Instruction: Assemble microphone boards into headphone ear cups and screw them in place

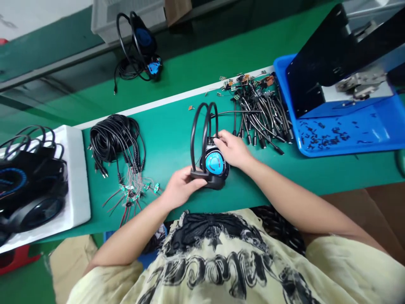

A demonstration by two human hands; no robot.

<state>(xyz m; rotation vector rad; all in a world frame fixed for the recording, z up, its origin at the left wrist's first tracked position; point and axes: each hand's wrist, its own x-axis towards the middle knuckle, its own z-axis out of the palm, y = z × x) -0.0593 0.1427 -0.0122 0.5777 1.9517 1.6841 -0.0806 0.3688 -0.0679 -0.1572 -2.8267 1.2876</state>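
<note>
A black headset (209, 160) with a blue round earcup plate stands on the green bench in front of me, its double headband arching up. My left hand (182, 188) grips the lower black earcup from the left. My right hand (232, 147) is closed over the top right of the earcup, fingers pressed against it.
A bundle of black cables with small circuit boards (118, 145) lies to the left. A white tray (74, 177) holding finished headsets sits at far left. A pile of microphone booms (261, 112) lies at right, beside a blue bin (348, 133). Another headset (141, 50) rests farther back.
</note>
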